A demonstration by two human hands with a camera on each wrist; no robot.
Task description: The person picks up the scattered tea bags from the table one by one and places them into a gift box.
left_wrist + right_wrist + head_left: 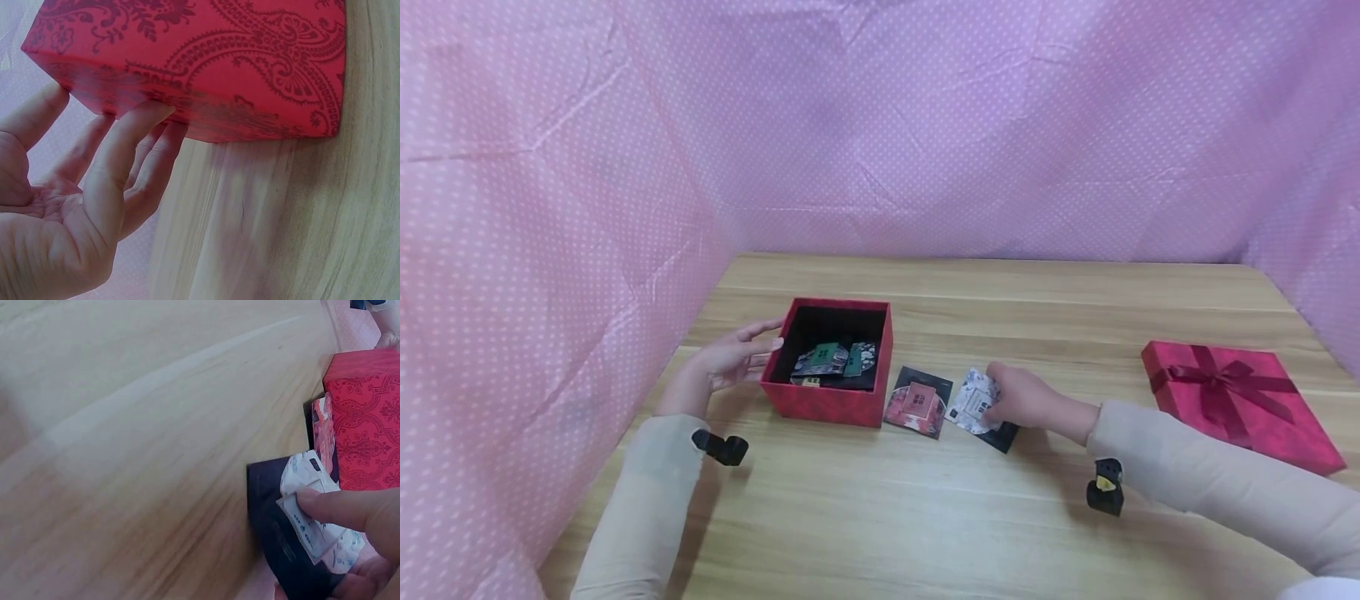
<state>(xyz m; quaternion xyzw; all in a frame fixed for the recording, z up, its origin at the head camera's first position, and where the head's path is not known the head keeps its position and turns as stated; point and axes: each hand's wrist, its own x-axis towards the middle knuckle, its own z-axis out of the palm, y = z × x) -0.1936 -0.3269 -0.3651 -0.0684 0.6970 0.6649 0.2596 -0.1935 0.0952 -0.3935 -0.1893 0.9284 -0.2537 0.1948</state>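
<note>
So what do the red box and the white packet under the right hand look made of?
Red box: likely matte printed cardboard, with crisp folded edges and a darker paisley pattern. White packet: probably thin plastic or foil film, since it crinkles under the right hand.

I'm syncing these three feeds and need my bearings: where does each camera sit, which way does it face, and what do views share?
Head: worn high, facing forward and down at the table; both sleeves, left hand, right hand show.
Left wrist: beside the red box, facing its patterned side; palm and fingers touch it.
Right wrist: low over the table, facing the white packet its fingertip presses.
All views share the red box.
</note>
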